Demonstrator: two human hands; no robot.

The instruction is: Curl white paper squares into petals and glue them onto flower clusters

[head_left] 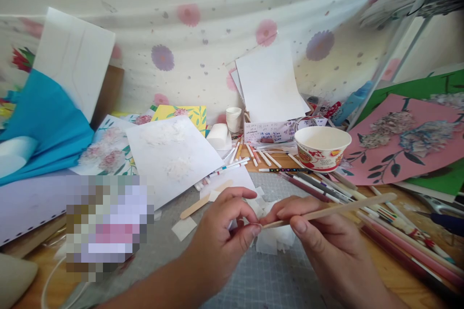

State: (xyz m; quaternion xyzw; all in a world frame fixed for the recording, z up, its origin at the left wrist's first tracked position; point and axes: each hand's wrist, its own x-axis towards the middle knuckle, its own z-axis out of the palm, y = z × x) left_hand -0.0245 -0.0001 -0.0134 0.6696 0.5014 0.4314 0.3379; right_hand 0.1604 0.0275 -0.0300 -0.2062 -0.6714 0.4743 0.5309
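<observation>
My right hand [326, 231] grips a flat wooden craft stick [348, 206], thumb below and fingers behind it. The stick slants up to the right, and its lower end reaches my left fingertips. My left hand [226, 231] is closed in a pinch at that end; what lies between its thumb and finger is too small to make out. Behind and below both hands is a pile of white paper squares [276, 239] on the grey cutting mat [239, 280], partly hidden. A second craft stick [195, 206] and a loose white square [183, 228] lie left of my left hand.
A white sheet with pale paper tufts [170, 154] lies at the left. Behind are a paper bowl [322, 149], stacked paper cups [234, 120] and scattered pens [253, 152]. Brushes and pens [409, 246] and scissors [435, 205] lie at the right, near a pink flower picture [380, 164].
</observation>
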